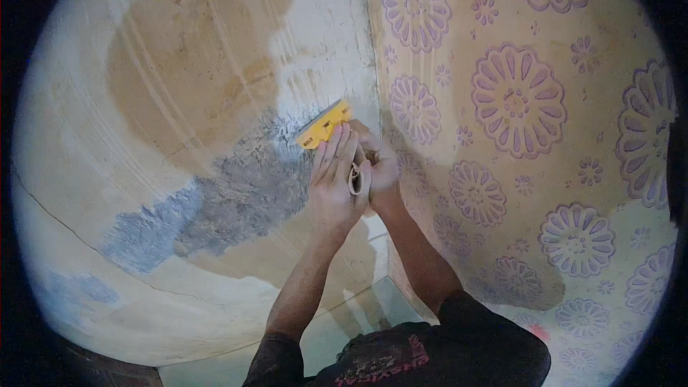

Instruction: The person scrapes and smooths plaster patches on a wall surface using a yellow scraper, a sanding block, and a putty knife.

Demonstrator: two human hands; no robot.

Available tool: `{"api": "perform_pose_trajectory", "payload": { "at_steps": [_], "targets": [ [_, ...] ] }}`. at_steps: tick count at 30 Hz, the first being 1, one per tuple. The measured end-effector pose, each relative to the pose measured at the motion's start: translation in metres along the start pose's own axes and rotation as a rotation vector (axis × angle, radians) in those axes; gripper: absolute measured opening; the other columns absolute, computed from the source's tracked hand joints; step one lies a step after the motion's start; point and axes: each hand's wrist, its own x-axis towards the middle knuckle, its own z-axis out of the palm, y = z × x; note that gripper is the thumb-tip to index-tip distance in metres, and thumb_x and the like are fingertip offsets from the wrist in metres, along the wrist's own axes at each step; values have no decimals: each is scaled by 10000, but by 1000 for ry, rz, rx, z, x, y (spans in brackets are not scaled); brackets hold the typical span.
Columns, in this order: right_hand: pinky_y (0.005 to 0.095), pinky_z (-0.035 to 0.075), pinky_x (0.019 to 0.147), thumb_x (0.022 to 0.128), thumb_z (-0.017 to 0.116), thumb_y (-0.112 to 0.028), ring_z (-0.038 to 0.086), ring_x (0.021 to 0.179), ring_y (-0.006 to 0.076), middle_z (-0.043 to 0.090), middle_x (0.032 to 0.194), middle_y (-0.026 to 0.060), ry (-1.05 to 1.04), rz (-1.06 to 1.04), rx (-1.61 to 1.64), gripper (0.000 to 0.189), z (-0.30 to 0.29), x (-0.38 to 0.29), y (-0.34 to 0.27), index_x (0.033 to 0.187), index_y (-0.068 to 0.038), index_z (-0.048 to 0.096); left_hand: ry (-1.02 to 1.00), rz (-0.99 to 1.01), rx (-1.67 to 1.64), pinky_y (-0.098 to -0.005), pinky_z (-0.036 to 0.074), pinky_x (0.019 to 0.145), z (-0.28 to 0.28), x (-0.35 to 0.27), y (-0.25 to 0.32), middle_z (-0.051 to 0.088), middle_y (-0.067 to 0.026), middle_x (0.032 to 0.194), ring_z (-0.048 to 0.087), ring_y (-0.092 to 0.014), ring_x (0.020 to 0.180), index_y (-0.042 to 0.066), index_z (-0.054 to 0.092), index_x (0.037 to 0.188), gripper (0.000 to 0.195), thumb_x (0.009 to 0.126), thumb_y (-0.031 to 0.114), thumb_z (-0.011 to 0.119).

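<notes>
A yellow-headed hand scraper [325, 124] with a grey strip along its far edge is tilted against the pale wall [322, 21], close to the corner. My left hand [337, 177] lies over the tool with its straight fingers pressed on the back of the yellow head. On the other side, my right hand [384, 169] curls around the tool behind the head and looks blurred. Between my palms shows the hollow end of a beige rolled or tubular piece [356, 180]; whether it is the handle cannot be made out. A rough dark grey patch [252, 188] spreads left of my hands.
A wall with purple flower patterns [516, 102] meets the pale wall at a cracked corner line [371, 37]. Bluish-grey patches [153, 231] mark the lower left. A large brown area [193, 59] may be stain or shadow. The floor [322, 346] shows below.
</notes>
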Motion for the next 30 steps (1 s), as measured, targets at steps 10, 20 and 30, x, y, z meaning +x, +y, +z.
{"api": "perform_pose_trajectory", "payload": {
  "at_steps": [10, 20, 30],
  "targets": [
    [314, 517, 826, 938, 622, -184, 646, 904, 149, 719, 994, 67, -27, -81, -170, 269, -5, -15, -14, 1129, -5, 684, 4, 20, -2, -514, 233, 1188, 7, 17, 5, 472, -231, 1469, 387, -357, 1422, -32, 555, 1329, 433, 933, 141, 579],
    [317, 521, 807, 962, 579, -99, 654, 915, 162, 708, 984, 100, 50, -2, -221, 201, -7, -19, 12, 1112, -2, 672, -49, 30, -36, -474, 286, 1171, 5, 10, -9, 491, -224, 1455, 415, -332, 1409, -31, 561, 1322, 465, 875, 87, 610],
    [275, 505, 813, 959, 597, -105, 620, 902, 105, 691, 1019, 50, 74, 203, -131, 215, 3, -15, -12, 1134, -12, 679, 12, 62, 21, -447, 400, 1077, -1, 17, -10, 601, -166, 1354, 541, -318, 1302, 36, 629, 1190, 302, 897, 111, 635]
  ]
}}
